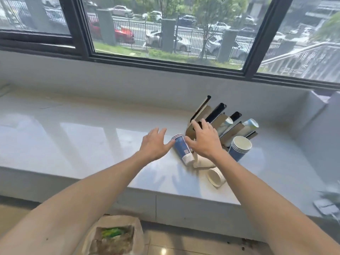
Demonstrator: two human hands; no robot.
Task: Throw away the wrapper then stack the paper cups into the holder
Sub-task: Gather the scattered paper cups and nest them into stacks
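Nearest the camera, a paper bag (115, 234) of rubbish stands on the tiled floor below the white glossy desk (73, 137), which runs under a dark-framed window (165, 30) facing a street. Blue cup stack (183, 149) lies tilted on the desk, long axis running near to far, rims pointing away. Left hand (154, 144) and right hand (204, 140) flank it with fingers spread, gripping nothing. Second blue stack (239, 150), white cups (215, 176) and the slotted holder (220, 122) lie to the right
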